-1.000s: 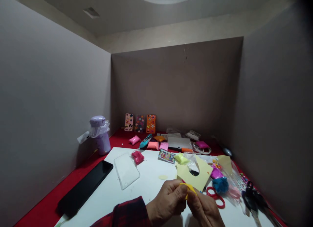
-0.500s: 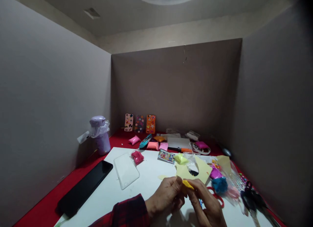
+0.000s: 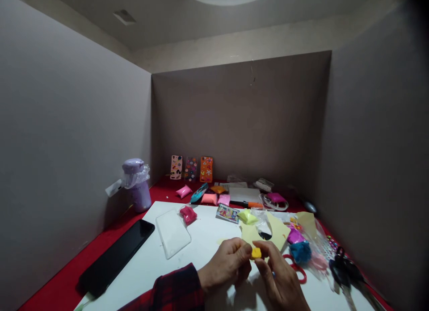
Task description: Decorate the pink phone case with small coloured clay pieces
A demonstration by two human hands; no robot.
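A small yellow lump of clay (image 3: 256,253) is between my two hands, above the white board (image 3: 208,235). My left hand (image 3: 228,262) pinches its left side between thumb and curled fingers. The thumb and forefinger of my right hand (image 3: 281,273) are bent around its right side, above and below it. A cream paper sheet (image 3: 248,233) with a round hole lies just beyond the hands. Red-handled scissors (image 3: 299,273) lie partly hidden behind my right hand. A clear phone case (image 3: 173,235) and a crimson clay packet (image 3: 188,215) are to the left.
A black phone (image 3: 117,257) lies at left, near a purple bottle (image 3: 139,186). Three decorated phone cases (image 3: 206,169) stand at the back. Clay packets (image 3: 209,199) and an orange-and-black tool (image 3: 246,204) lie before them. Dark-handled scissors (image 3: 342,268) lie at right. Grey panels surround the table.
The yellow clay has gone from a longer, slanted strip to a compact, blocky lump. My right forefinger and thumb have shifted around it. Other objects stay in place.
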